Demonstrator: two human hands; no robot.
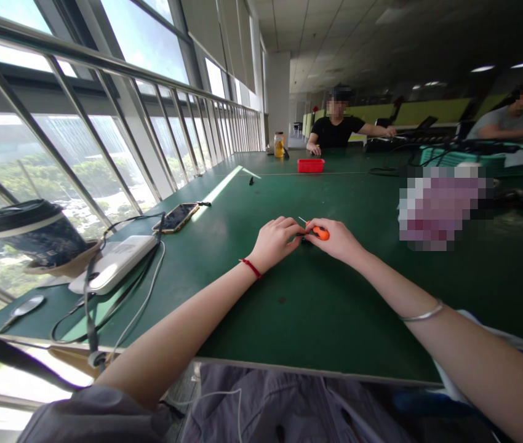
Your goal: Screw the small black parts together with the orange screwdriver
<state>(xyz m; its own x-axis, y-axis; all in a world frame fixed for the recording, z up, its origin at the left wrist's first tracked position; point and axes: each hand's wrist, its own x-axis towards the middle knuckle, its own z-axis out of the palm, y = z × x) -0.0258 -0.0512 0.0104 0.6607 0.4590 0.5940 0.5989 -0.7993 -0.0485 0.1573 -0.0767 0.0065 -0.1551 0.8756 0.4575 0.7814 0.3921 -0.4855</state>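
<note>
Both my hands meet over the middle of the green table (289, 326). My right hand (335, 239) is closed around a screwdriver (320, 232) with an orange and black handle; its thin shaft points up and to the left, away from the tabletop. My left hand (276, 241) has its fingers pinched together by the right fingertips. A small dark piece (304, 237) shows between the fingertips of both hands, mostly covered, and its kind is too small to make out.
A phone (177, 218), a white power bank (116, 263) with cables and a lidded cup (35, 234) lie along the railing side. Farther off are a red box (311, 165), a jar (279, 145) and a teal basket (478, 161). Two people sit beyond.
</note>
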